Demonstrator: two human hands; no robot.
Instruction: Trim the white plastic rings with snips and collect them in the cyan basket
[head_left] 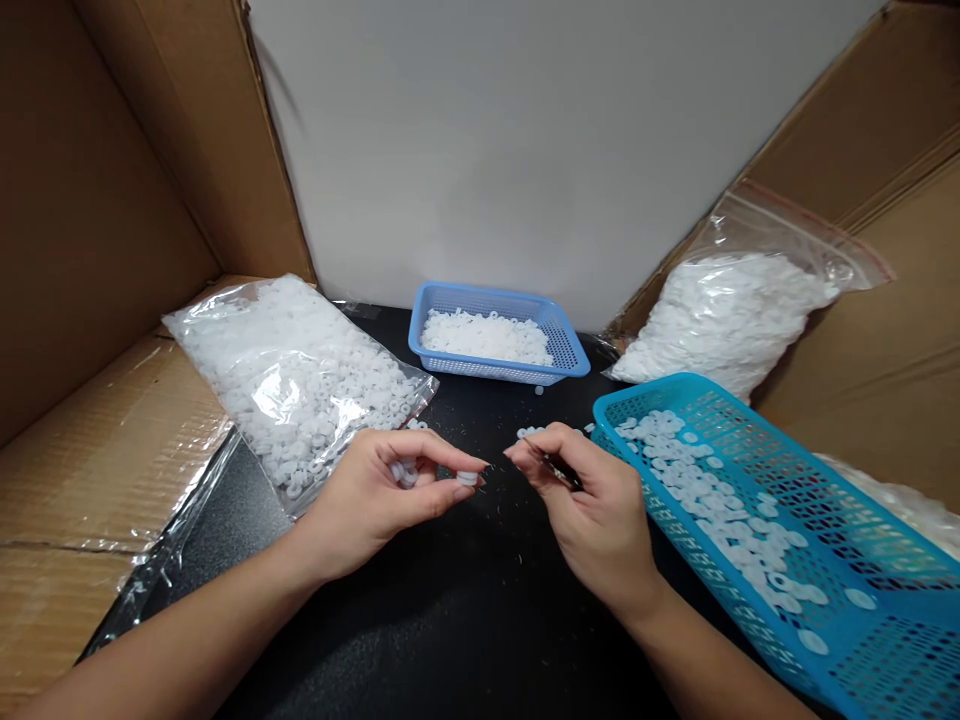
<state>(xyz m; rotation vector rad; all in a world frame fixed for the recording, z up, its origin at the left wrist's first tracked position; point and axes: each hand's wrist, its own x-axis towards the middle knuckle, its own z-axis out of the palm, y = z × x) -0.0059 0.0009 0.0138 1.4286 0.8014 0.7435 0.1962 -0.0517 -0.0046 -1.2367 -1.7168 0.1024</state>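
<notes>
Between the thumb and forefinger of my left hand [375, 500] is a small white plastic piece [467, 479], which looks like two round parts stacked together. More white rings [405, 472] are tucked in the curled fingers of that hand. Just to the right, apart from it, my right hand [592, 500] is closed in a pinch; whatever its fingers hold is hidden or too small to make out. A few loose white rings [525, 433] lie on the black table beyond the right fingertips.
A blue basket [487, 370] of small white pieces stands at the back. At right is a teal basket [885, 600] with flat white rings. Filled clear bags lie at left [300, 390] and back right [735, 310]. Cardboard walls [112, 200] flank the black table [450, 620].
</notes>
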